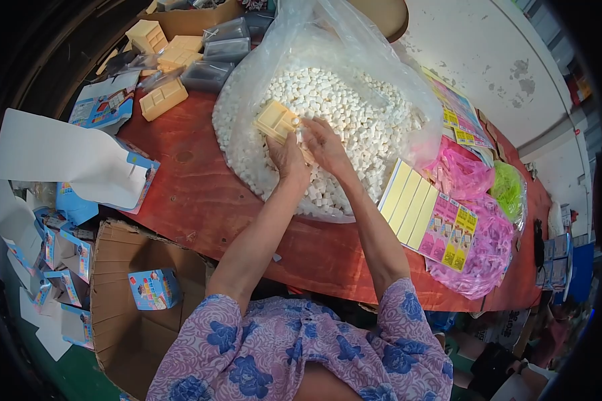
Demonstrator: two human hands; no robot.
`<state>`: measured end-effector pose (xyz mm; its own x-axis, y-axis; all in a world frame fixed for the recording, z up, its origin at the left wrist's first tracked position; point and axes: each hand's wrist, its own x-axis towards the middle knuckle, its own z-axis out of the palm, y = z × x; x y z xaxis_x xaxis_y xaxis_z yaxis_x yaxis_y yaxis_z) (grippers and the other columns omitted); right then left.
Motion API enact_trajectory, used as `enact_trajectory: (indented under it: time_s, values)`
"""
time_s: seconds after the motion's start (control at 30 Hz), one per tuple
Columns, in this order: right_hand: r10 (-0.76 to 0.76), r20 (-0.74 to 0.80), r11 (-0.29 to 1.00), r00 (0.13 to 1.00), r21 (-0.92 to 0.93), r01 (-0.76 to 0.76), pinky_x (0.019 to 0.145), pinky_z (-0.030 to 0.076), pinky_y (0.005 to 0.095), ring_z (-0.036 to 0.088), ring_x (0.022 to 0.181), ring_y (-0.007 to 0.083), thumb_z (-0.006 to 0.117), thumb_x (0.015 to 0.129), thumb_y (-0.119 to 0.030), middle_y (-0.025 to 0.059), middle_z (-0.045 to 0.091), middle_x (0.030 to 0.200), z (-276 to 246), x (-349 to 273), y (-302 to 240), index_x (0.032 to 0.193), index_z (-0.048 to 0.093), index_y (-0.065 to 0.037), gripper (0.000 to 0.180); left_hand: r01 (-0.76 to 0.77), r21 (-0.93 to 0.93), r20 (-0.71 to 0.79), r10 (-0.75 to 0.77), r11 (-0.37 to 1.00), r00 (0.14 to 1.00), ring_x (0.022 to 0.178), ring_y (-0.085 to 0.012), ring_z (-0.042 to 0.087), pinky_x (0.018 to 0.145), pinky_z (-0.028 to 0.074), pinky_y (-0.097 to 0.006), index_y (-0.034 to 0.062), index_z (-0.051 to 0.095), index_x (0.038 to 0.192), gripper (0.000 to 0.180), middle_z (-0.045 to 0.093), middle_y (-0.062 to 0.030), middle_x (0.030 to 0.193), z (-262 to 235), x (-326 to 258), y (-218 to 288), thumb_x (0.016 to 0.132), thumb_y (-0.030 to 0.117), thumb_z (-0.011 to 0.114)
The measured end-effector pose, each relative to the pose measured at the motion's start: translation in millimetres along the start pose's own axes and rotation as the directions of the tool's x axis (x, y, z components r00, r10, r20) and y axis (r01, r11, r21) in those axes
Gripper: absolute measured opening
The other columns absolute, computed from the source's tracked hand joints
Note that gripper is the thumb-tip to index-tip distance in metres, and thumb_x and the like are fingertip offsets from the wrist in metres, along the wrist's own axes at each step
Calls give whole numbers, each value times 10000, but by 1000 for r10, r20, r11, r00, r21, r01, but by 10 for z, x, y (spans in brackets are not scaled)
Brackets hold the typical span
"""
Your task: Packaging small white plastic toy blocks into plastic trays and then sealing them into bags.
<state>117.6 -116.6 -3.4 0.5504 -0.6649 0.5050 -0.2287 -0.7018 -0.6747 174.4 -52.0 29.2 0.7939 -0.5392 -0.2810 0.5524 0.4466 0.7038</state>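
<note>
There, held a yellow tray (276, 122) in left hand (288, 159) fingers; pinched a white cube from the bag (328, 100) with right hand (324, 144), above the counter (201, 194).

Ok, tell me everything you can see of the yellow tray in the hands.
The yellow tray is a small pale-yellow piece, plastic by its look, split into a few shallow rectangular compartments. It is tilted, its open face toward the camera, above the heap of small white cubes in the clear plastic bag. The left hand grips its lower edge and the right hand touches its right side with its fingers. Whether the compartments hold anything cannot be made out.
</note>
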Motion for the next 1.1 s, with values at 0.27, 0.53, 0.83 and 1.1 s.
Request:
enact_trajectory:
  time_s: [0.27, 0.53, 0.83, 1.1]
  values:
    - [-42, 95, 889, 995, -451, 81, 587, 443, 343, 556, 661, 264, 568, 652, -185, 111, 579, 692, -222, 411, -358, 724, 614, -75, 139, 82, -65, 89, -76, 995, 993, 953, -205, 474, 791, 416, -323, 57, 332, 1100, 345, 430, -92, 1077, 68, -96, 87, 775, -39, 399]
    - [105, 122, 766, 987, -643, -2, 517, 448, 352, 580, 594, 266, 544, 632, -160, 138, 581, 626, 58, 536, -686, 655, 595, -75, 102, 27, -90, 219, -7, 996, 976, 951, -186, 476, 785, 422, -302, 86, 360, 1105, 280, 437, -73, 1075, -13, 39, 47, 825, 104, 362]
    - [55, -145, 850, 988, -512, -123, 677, 438, 354, 530, 794, 285, 457, 684, -12, 142, 503, 947, -304, 311, -203, 857, 577, -83, 222, 143, 8, 177, -142, 990, 974, 1051, -252, 426, 856, 396, -389, 85, 256, 1204, 423, 364, -134, 1183, -73, 41, 196, 807, -42, 329]
    - [156, -18, 942, 988, -299, -155, 611, 445, 271, 562, 674, 199, 534, 703, -43, 98, 582, 825, -1476, -368, 18, 901, 576, -36, 203, 205, 31, 259, -206, 978, 944, 1068, -263, 410, 876, 382, -397, 100, 250, 1217, 421, 350, -121, 1197, -152, 169, 178, 820, -17, 329]
